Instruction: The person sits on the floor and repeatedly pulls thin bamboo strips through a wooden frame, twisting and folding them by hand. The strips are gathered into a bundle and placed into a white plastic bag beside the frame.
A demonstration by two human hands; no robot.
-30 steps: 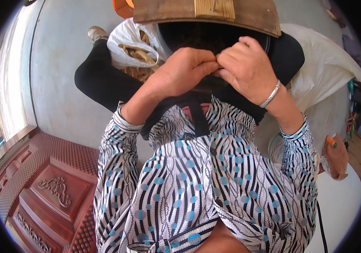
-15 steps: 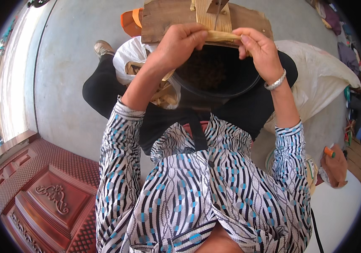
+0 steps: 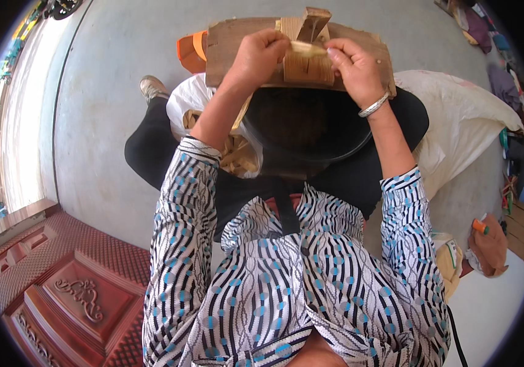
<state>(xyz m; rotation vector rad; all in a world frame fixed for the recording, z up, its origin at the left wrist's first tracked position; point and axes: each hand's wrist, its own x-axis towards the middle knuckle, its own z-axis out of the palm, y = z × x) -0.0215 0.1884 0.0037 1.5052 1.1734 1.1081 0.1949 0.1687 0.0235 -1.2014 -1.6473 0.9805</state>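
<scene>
A pale yellow, flattened strip (image 3: pixel 308 49), whose kind I cannot make out, spans the gap between my two hands. My left hand (image 3: pixel 260 58) is closed around its left end, with the fingers curled. My right hand (image 3: pixel 355 68) pinches the other end between thumb and fingers. Beneath the strip is a lighter wooden block (image 3: pixel 308 68), fixed on a broad wooden board (image 3: pixel 234 46). A short wooden post (image 3: pixel 314 21) with a thin metal piece in front of it rises from the block, just beyond the strip.
Between my legs, under the board's near edge, stands a black tub (image 3: pixel 311 156) with dark brown matter inside. Left of it, a white plastic bag (image 3: pixel 183 101) holds pale strips. An orange container (image 3: pixel 190 54) lies behind the board's left end. A whitish sack (image 3: pixel 452 116) spreads at the right.
Both hands have moved a little farther over the block with the strip, closer to the post. They are slightly nearer each other, and the board and post show more fully.
</scene>
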